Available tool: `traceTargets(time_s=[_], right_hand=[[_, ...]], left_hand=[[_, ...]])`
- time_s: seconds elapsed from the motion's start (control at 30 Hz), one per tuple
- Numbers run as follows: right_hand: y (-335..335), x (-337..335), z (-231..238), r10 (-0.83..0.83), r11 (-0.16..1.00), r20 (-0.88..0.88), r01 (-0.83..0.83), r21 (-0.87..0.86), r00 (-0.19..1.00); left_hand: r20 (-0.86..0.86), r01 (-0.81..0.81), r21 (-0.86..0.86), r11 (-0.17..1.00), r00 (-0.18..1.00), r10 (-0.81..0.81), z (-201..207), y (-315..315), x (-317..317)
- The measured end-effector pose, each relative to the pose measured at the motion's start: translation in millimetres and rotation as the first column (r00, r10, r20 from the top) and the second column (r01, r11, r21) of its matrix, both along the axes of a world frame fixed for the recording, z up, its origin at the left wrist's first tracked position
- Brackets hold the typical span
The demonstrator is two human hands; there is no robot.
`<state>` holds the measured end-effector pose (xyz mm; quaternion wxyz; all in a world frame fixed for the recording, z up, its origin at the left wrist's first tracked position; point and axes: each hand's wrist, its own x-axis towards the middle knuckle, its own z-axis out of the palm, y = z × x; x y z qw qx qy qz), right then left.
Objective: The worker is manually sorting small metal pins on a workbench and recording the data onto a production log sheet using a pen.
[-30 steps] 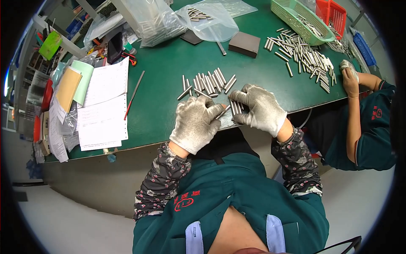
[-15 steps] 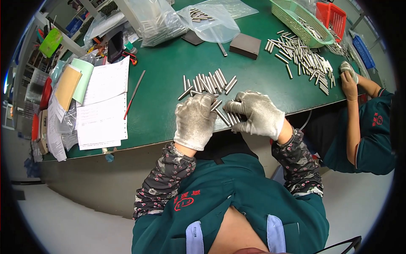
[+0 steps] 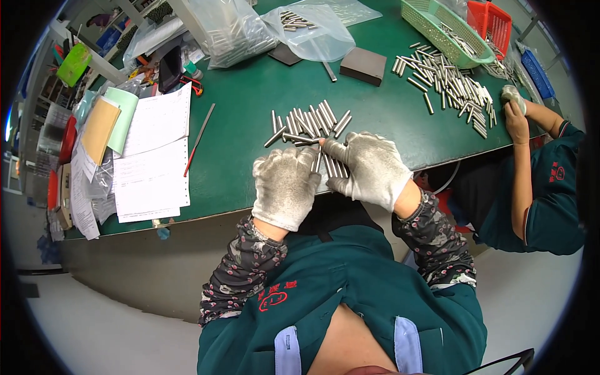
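Note:
Both my hands wear greyish-white gloves and work close together near the front edge of the green table. Between them, short steel pins lie side by side in a small row. My right hand spans this row with thumb at the near ends and fingertips at the far ends, closed on it. My left hand is curled at the row's left side, thumb and forefinger closed about a pin; its other fingers are hidden. Just beyond lies a loose pile of similar pins, some crossing each other.
Farther right is a bigger heap of pins beside a green basket and a red basket. A dark block and plastic bags stand at the back. Papers and a thin red-handled tool lie left. A co-worker's hands are at right.
My right hand has shifted left, and my left hand has drawn slightly nearer to me. The slanted pins between them now stand more in line, side by side.

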<state>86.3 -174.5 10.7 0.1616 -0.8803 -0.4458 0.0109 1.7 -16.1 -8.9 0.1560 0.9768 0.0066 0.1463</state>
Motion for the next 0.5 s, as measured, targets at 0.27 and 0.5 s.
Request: traceTargets(time_s=[0.27, 0.5], right_hand=[[-12.0, 7.0, -11.7, 0.014, 0.995, -0.070, -0.006, 0.105, 0.997], [-13.7, 10.5, -9.9, 0.031, 0.995, -0.131, -0.018, 0.103, 0.991]], left_hand=[[-0.092, -0.061, 0.116, 0.991, 0.993, 0.072, 4.9, 11.8, -4.1], [0.057, 0.070, 0.055, 0.996, 0.996, -0.073, -3.7, 10.9, 5.2]])
